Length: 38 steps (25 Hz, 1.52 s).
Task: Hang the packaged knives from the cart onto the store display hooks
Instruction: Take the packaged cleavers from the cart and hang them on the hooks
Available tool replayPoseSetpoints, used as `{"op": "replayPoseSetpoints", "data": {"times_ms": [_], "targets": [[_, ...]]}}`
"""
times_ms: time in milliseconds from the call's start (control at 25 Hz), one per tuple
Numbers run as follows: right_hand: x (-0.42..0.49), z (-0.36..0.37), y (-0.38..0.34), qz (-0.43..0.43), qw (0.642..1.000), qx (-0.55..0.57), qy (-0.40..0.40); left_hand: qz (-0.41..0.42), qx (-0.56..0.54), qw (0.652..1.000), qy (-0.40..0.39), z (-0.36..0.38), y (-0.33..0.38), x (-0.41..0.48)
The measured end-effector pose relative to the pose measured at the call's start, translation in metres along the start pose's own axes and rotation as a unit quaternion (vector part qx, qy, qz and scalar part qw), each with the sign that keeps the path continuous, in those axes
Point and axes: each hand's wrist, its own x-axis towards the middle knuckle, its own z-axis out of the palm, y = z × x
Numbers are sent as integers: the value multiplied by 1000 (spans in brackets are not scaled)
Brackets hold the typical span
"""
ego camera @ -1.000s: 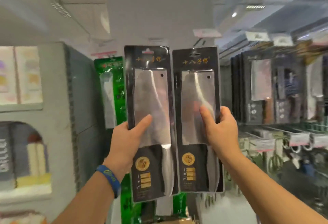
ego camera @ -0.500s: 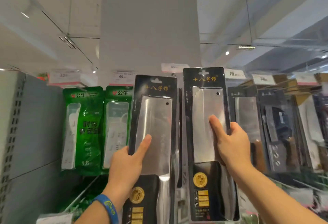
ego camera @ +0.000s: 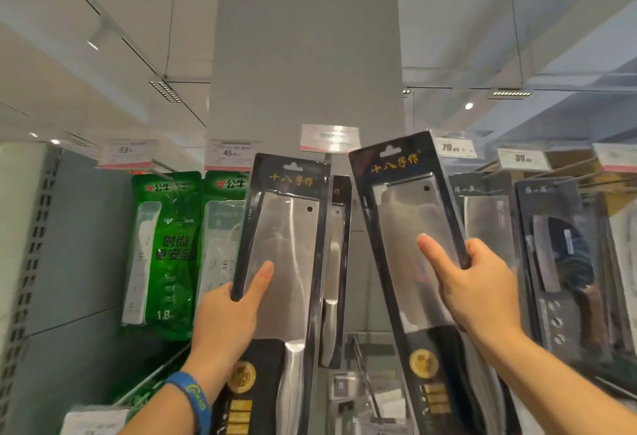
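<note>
Two black blister packs, each with a steel cleaver, are raised in front of the display. My left hand point(ego camera: 231, 317) grips the left pack point(ego camera: 286, 245) by its left edge, thumb on the clear front. My right hand point(ego camera: 479, 286) grips the right pack point(ego camera: 406, 228), which leans left with its top hang hole just right of a price tag point(ego camera: 329, 138). Behind and between the two, another identical knife pack point(ego camera: 336, 262) hangs on the display. The hook under that tag is hidden by the packs.
Green packaged power strips point(ego camera: 165, 248) hang at the left under tags marked 33 and 45. More dark knife packs point(ego camera: 558, 262) hang at the right on long wire hooks point(ego camera: 586, 176). A grey pillar point(ego camera: 306, 55) rises behind. A perforated grey upright point(ego camera: 31, 262) stands at far left.
Both packs have come closer to the display. The right pack has tipped leftward, its top now near the middle price tag. The view has tilted up slightly.
</note>
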Motion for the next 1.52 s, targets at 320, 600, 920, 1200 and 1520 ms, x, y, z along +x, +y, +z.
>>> {"op": "replayPoseSetpoints", "data": {"times_ms": [320, 600, 920, 1200, 1520], "targets": [[5, 16, -19, 3, 1000, 9, -4, 38, 0, 999, -19, -4, 8, 15], [42, 17, -37, 2, 999, -31, 16, 22, 41, 997, -68, 20, 0, 31], [44, 27, -29, -2, 999, -36, 21, 76, 47, 995, -44, 21, -8, 24], [49, 31, -35, -7, 999, -21, 44, 101, 91, 990, -25, 26, 4, 39], [48, 28, -32, 0, 999, -32, 42, 66, 112, 988, -83, 25, 7, 41]]}}
